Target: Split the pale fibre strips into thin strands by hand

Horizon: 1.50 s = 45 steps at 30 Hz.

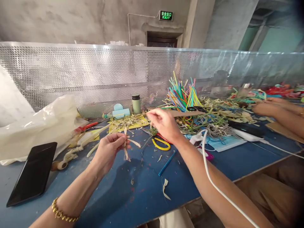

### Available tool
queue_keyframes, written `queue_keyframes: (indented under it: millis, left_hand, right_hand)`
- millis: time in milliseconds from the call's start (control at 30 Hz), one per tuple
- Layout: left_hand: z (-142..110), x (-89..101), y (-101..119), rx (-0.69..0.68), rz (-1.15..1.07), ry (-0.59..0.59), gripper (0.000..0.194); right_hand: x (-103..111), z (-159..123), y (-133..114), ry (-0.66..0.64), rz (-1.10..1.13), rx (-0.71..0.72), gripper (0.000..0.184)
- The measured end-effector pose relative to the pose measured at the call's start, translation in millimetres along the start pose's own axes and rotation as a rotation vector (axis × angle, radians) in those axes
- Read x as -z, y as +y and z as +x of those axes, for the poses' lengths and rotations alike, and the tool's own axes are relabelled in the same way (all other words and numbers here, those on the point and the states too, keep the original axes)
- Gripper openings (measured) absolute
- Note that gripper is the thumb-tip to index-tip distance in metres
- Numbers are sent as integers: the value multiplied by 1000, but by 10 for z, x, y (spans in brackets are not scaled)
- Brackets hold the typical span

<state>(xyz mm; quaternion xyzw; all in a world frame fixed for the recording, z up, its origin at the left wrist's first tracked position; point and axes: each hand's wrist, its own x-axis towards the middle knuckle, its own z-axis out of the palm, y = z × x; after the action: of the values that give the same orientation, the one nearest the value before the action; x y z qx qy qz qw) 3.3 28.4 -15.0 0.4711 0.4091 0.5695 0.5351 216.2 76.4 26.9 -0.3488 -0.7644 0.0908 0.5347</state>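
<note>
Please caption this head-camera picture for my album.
Over a blue table, the left hand pinches pale strips; the right hand hovers near colourful stems.

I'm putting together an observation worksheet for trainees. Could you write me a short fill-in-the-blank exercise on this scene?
1. The pale strips are pinched by the person's own ____ hand.
2. The lit sign shows the English word ____.
3. The pale green flask has a ____ lid.
4. The beaded bracelet is coloured ____.

Missing words: left; EXIT; black; gold.
</note>
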Motion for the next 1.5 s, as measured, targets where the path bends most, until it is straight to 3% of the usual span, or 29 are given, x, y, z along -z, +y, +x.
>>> queue_keyframes:
  millis: [67, 233, 367, 467, 667, 800, 900, 1067, 1233, 1400, 1500]
  left_hand:
    - [33, 34, 2, 14, -31, -4, 30]
    - [74, 88, 36, -44, -81, 31, 30]
    - [105, 147, 122, -229, -145, 83, 33]
    - [132, 192, 172, -305, -180, 126, 34]
    - [184, 261, 158, -264, -171, 161, 39]
    - [209, 290, 134, -244, -174, 168, 41]
    - [221, 299, 124, -227, -180, 166, 39]
    - [224, 277, 129, -202, -200, 156, 33]
    - [242, 293, 144, -241, -197, 172, 33]
    - [281, 385, 166, -328, -53, 271, 27]
    - [273, 378, 168, -344, 33, 279, 24]
  right_hand:
    - [155, 56, 71, -26, -177, -43, 19]
    - [312, -139, 166, -456, -657, -195, 27]
    - [227, -439, 225, -554, -750, -292, 23]
    - [137, -531, 280, -556, -756, -350, 17]
    - [116, -368, 389, -546, -546, -528, 22]
    - [211, -298, 386, -637, -249, -718, 25]
    - [265, -323, 345, -696, -46, -779, 22]
    - [278, -437, 201, -750, 331, -882, 35]
    - [280, -645, 3, -780, 372, -802, 47]
    - [324, -813, -135, -842, 327, -797, 55]
    - [261, -833, -320, -790, 425, -707, 61]
